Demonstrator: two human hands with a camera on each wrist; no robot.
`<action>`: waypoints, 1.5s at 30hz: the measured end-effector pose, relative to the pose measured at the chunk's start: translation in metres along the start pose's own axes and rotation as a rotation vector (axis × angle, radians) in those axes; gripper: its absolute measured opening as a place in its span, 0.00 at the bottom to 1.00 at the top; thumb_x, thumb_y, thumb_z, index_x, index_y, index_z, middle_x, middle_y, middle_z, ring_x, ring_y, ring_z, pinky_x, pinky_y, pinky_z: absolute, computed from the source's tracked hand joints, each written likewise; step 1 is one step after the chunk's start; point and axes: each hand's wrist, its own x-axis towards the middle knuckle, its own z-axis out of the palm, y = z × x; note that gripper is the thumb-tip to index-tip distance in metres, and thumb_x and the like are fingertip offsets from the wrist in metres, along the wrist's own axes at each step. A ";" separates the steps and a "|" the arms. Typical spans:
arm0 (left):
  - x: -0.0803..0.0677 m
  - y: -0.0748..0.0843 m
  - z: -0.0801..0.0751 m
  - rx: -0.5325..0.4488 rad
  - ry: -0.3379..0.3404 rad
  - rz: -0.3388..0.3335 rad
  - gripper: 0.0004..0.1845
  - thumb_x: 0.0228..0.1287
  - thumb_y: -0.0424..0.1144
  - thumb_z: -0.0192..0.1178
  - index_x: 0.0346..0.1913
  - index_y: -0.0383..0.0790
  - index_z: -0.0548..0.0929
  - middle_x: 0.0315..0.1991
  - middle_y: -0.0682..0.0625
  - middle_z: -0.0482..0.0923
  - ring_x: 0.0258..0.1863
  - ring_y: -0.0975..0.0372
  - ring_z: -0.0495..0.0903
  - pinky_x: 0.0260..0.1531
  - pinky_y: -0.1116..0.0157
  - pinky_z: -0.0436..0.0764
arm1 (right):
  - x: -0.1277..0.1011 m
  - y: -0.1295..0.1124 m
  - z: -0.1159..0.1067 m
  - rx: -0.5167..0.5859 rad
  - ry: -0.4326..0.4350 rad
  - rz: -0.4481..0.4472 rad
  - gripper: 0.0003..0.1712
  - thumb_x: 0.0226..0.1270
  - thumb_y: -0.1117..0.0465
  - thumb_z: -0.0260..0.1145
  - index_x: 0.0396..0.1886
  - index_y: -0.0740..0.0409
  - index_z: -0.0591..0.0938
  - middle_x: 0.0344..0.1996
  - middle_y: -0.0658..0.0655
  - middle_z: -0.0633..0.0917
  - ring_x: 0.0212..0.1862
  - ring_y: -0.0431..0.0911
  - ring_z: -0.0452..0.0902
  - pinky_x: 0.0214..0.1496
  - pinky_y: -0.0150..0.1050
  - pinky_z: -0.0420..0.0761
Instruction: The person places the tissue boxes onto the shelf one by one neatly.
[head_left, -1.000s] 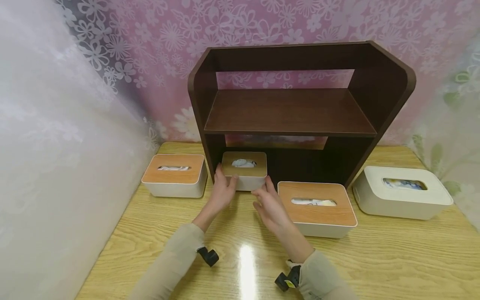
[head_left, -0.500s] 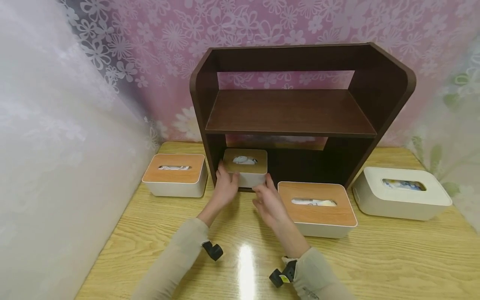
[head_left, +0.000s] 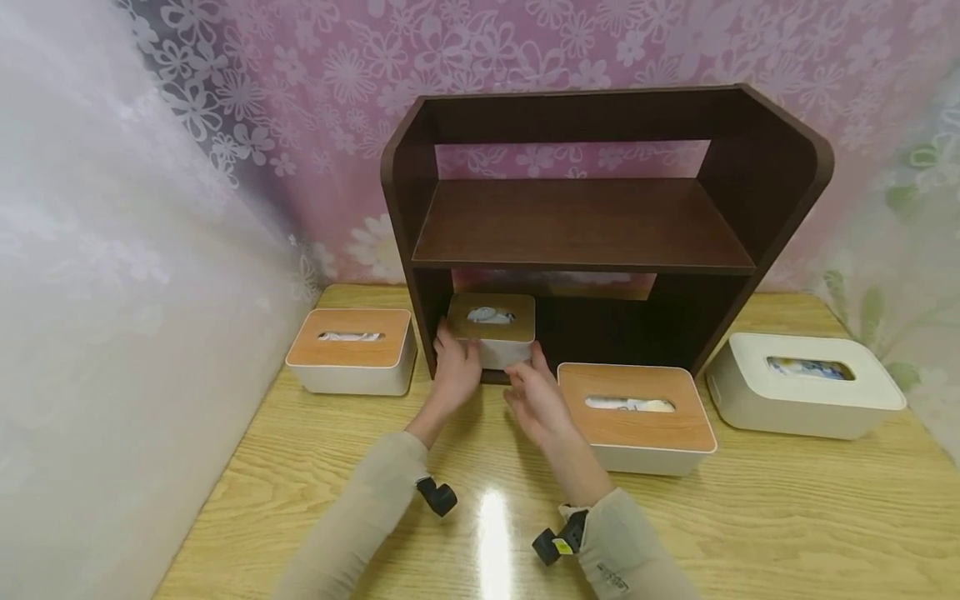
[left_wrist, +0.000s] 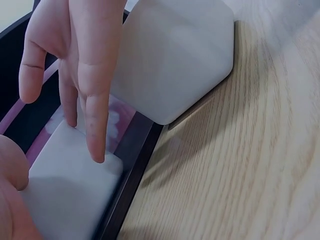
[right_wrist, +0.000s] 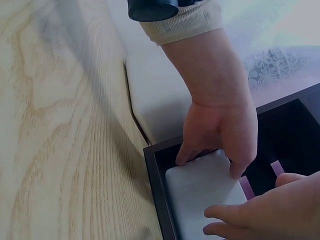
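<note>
The small tissue box sits inside the dark shelf's lower left end, long axis seemingly along the shelf's front, left hand and right hand equally near, pinching its front corners.

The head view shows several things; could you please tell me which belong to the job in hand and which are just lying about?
In the job:
small box, in the lower compartment
dark shelf
left hand, gripping the box
right hand, touching it

Seemingly just lying about:
left orange-lidded box
right orange-lidded box, before the shelf
white box, far right
</note>
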 end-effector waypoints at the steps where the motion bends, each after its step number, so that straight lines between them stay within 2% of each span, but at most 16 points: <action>1: 0.000 0.001 0.001 -0.007 0.004 -0.002 0.39 0.77 0.43 0.45 0.77 0.28 0.38 0.72 0.23 0.43 0.70 0.36 0.56 0.67 0.44 0.62 | 0.001 -0.001 0.000 0.001 0.000 0.001 0.52 0.71 0.73 0.47 0.78 0.45 0.24 0.79 0.57 0.33 0.79 0.51 0.27 0.76 0.59 0.30; 8: 0.003 0.003 0.005 -0.034 0.014 -0.014 0.38 0.78 0.43 0.43 0.77 0.30 0.36 0.72 0.24 0.42 0.69 0.36 0.57 0.66 0.43 0.64 | 0.006 -0.003 -0.001 -0.012 -0.023 -0.008 0.52 0.72 0.73 0.46 0.77 0.45 0.22 0.79 0.57 0.33 0.79 0.52 0.24 0.75 0.59 0.28; 13: -0.003 0.000 0.005 -0.090 0.021 -0.026 0.41 0.73 0.40 0.48 0.77 0.31 0.37 0.73 0.28 0.42 0.72 0.41 0.54 0.68 0.46 0.62 | 0.007 -0.001 0.000 0.007 -0.026 0.001 0.54 0.72 0.73 0.47 0.76 0.43 0.20 0.79 0.56 0.32 0.78 0.48 0.22 0.76 0.55 0.27; 17: -0.015 -0.002 0.002 -0.118 -0.015 -0.040 0.45 0.69 0.36 0.49 0.78 0.34 0.33 0.74 0.30 0.39 0.72 0.44 0.53 0.67 0.47 0.62 | 0.007 0.000 0.001 0.013 -0.034 -0.007 0.55 0.71 0.74 0.48 0.77 0.42 0.21 0.79 0.55 0.34 0.78 0.47 0.23 0.76 0.53 0.28; 23: -0.027 0.002 -0.003 -0.149 -0.073 -0.050 0.46 0.70 0.36 0.50 0.78 0.34 0.31 0.77 0.31 0.34 0.75 0.45 0.47 0.68 0.46 0.60 | 0.006 -0.001 0.000 0.004 -0.041 -0.017 0.53 0.72 0.73 0.47 0.78 0.39 0.24 0.79 0.55 0.36 0.78 0.50 0.24 0.76 0.53 0.29; 29: -0.030 0.001 -0.005 -0.159 -0.088 -0.058 0.46 0.70 0.36 0.51 0.78 0.35 0.32 0.78 0.32 0.34 0.77 0.46 0.44 0.70 0.46 0.57 | 0.007 0.000 0.000 -0.013 -0.038 -0.006 0.53 0.73 0.73 0.47 0.78 0.39 0.24 0.79 0.56 0.35 0.78 0.52 0.22 0.76 0.55 0.28; 37: -0.029 0.000 -0.006 -0.160 -0.112 -0.064 0.45 0.71 0.36 0.51 0.79 0.37 0.32 0.78 0.33 0.34 0.76 0.45 0.46 0.68 0.45 0.59 | 0.008 0.000 -0.002 -0.008 -0.027 0.003 0.53 0.72 0.73 0.47 0.78 0.41 0.24 0.79 0.57 0.32 0.78 0.46 0.22 0.76 0.54 0.28; 45: -0.034 0.000 -0.011 -0.180 -0.131 -0.032 0.46 0.73 0.36 0.51 0.79 0.39 0.30 0.79 0.36 0.32 0.77 0.47 0.43 0.69 0.45 0.58 | 0.007 -0.001 -0.002 -0.034 -0.022 0.013 0.54 0.71 0.73 0.49 0.78 0.41 0.25 0.79 0.59 0.32 0.78 0.49 0.22 0.77 0.54 0.30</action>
